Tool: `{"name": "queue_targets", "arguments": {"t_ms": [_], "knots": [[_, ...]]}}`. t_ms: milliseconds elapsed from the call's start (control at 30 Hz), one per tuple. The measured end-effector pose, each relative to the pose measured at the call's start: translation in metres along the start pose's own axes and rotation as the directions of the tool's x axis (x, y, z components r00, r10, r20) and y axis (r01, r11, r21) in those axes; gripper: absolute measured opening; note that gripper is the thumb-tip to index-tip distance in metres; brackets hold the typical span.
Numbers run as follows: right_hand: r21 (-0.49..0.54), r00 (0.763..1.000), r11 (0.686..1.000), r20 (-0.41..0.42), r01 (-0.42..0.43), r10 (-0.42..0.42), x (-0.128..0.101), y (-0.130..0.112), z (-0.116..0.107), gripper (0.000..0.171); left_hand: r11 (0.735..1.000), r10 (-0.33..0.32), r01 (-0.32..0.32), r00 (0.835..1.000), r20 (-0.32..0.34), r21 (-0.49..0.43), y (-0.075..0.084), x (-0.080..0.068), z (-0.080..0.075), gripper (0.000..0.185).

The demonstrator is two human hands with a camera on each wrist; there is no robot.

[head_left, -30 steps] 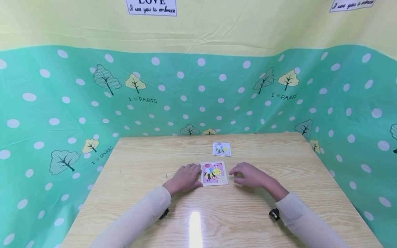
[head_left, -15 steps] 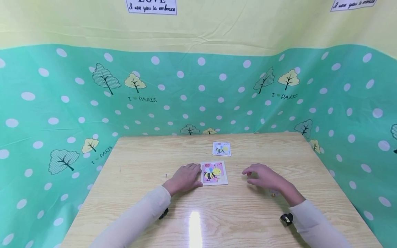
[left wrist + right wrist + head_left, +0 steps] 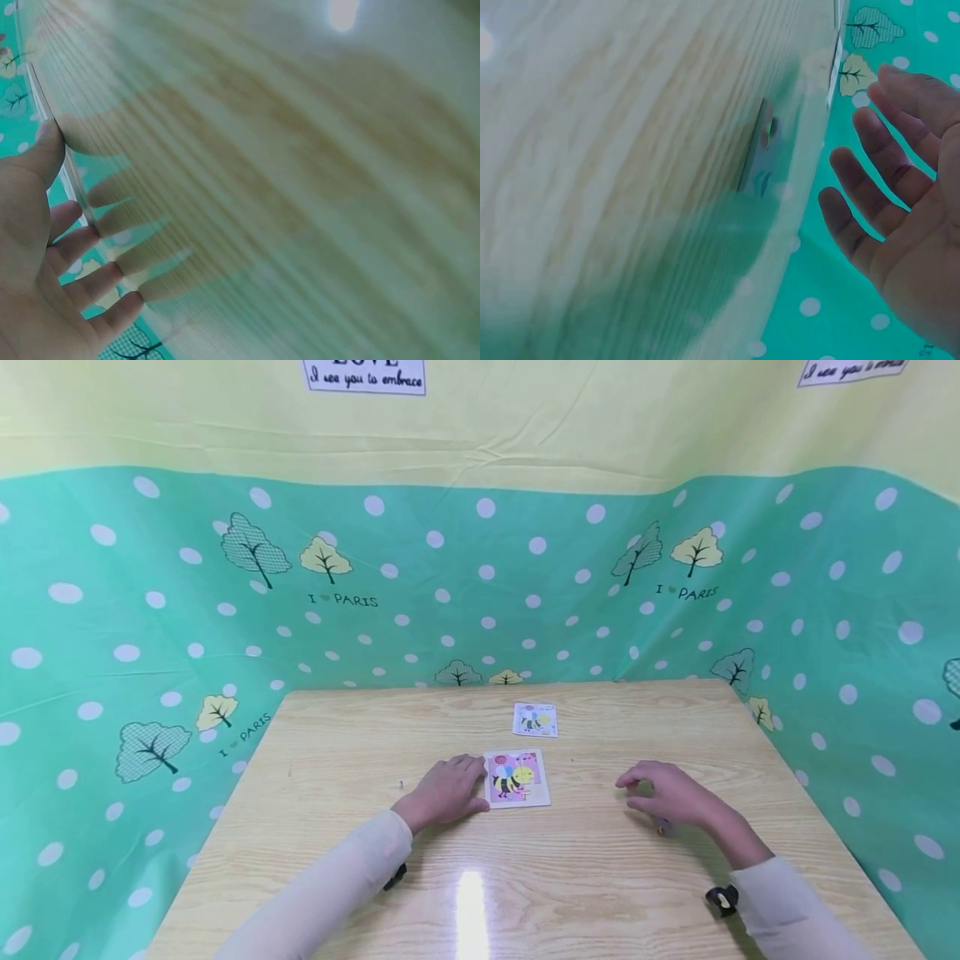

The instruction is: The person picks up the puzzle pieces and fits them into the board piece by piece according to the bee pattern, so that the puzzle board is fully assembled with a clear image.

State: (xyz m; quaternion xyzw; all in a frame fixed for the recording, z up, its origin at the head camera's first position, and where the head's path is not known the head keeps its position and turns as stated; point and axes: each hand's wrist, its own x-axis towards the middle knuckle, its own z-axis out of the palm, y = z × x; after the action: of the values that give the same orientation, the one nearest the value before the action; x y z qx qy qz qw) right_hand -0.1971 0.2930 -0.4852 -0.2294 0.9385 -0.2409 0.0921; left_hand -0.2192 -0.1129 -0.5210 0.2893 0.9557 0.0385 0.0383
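Note:
A small puzzle board (image 3: 516,779) with a bee picture lies flat at the middle of the wooden table (image 3: 337,752). My left hand (image 3: 446,792) rests on the table against the board's left edge. In the left wrist view its thumb (image 3: 46,146) touches the thin board edge (image 3: 66,161) and the fingers lie fairly straight. To the right of the board, my right hand (image 3: 667,795) hovers with relaxed fingers, holding nothing. A small loose piece (image 3: 662,828) lies under its wrist side; the same piece (image 3: 761,154) shows in the right wrist view, apart from the open fingers (image 3: 870,195).
A smaller bee picture card (image 3: 535,719) lies beyond the board toward the far edge. A green dotted cloth (image 3: 150,610) walls the table on three sides. Black wrist cameras (image 3: 722,900) sit on both sleeves.
My right hand has slid away from the board, rightward and nearer to me, which uncovered the small loose piece. The left hand and the board have stayed put.

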Motion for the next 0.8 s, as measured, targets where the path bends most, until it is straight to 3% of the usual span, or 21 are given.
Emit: {"name": "queue_targets", "arguments": {"t_ms": [500,800], "knots": [[0.045,0.998,0.997,0.037,-0.057,0.056,-0.024,0.025,-0.002,0.030,1.000,0.007,-0.007,1.000,0.010,-0.005,0.002,-0.001,-0.002,0.067],[0.079,0.994,0.997,0.107,0.006,-0.015,-0.035,0.036,-0.004,0.036,1.000,0.006,-0.006,1.000,0.003,0.009,0.001,0.000,-0.003,0.067]]}}
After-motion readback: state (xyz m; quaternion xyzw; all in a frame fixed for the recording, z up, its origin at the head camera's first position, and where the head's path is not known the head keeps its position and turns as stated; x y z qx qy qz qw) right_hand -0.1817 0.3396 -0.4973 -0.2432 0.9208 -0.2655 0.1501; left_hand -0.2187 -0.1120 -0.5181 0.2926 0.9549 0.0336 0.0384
